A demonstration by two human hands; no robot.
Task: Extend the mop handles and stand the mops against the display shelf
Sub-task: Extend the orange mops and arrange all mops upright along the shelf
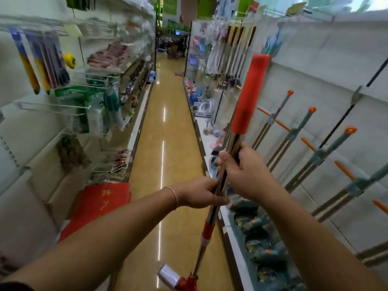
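I hold a mop with a shiny metal handle, a red grip sleeve at its top and a red locking collar lower down. Its red and white head is near the floor. My left hand grips the handle just above the collar. A little higher, my right hand grips the handle below the red sleeve. Several other mops with orange caps lean against the white display shelf on the right.
A shop aisle with a glossy tan floor runs ahead. Shelves of hanging goods line the left side. A red bag lies at the lower left. The right shelf base holds packaged goods.
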